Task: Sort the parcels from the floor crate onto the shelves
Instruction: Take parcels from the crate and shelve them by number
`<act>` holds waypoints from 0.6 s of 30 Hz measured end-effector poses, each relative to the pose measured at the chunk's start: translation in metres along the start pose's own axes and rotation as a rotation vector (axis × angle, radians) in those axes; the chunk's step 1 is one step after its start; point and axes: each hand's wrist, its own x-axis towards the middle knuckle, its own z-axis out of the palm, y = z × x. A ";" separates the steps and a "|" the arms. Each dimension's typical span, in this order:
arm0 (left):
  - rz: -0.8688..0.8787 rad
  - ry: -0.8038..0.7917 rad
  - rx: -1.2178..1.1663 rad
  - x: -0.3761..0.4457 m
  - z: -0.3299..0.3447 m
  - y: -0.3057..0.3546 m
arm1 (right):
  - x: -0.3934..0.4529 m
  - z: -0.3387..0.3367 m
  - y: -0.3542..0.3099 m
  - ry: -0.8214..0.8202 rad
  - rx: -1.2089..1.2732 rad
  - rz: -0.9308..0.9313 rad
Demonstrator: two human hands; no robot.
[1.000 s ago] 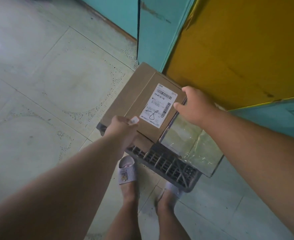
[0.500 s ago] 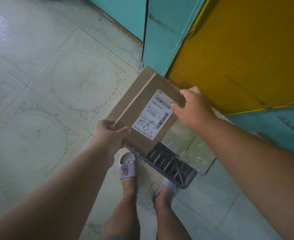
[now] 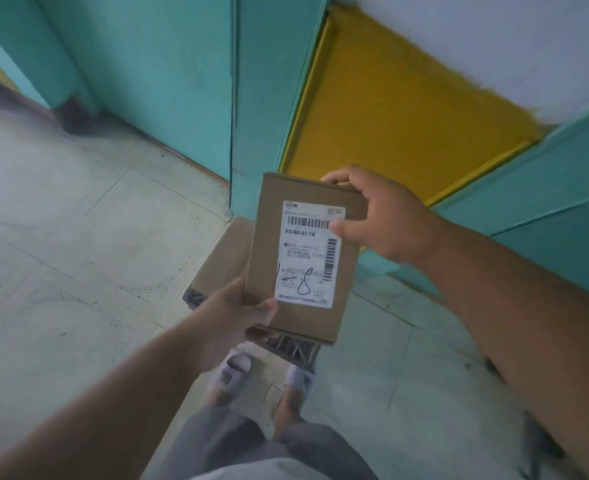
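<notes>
I hold a flat brown cardboard parcel (image 3: 268,237) upright in front of me, its white shipping label facing me with a barcode and a handwritten mark. My left hand (image 3: 230,313) grips its lower left corner. My right hand (image 3: 379,216) grips its upper right edge, thumb over the label. Below and behind the parcel sits the dark grey floor crate (image 3: 296,349), mostly hidden, with another brown parcel (image 3: 225,261) lying in it.
A teal shelf unit (image 3: 261,98) stands ahead with a yellow shelf surface (image 3: 400,109) to the right. Pale floor tiles (image 3: 78,237) spread to the left. My feet in light slippers (image 3: 232,374) stand just before the crate.
The parcel has been lifted out of the crate and turned upright with its label toward me. Both hands rose with it, and my view tilted up toward the shelves.
</notes>
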 end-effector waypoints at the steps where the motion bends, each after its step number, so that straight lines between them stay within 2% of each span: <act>1: 0.008 -0.013 0.006 -0.002 0.004 0.007 | -0.008 -0.007 -0.003 0.034 -0.009 0.014; 10: 0.146 -0.108 0.378 -0.021 0.078 0.056 | -0.135 -0.057 0.015 0.429 0.040 0.209; 14: 0.198 -0.223 0.611 -0.022 0.146 0.052 | -0.229 -0.066 0.051 0.630 0.095 0.368; 18: 0.267 -0.378 0.836 -0.019 0.245 0.027 | -0.344 -0.070 0.096 0.810 0.115 0.545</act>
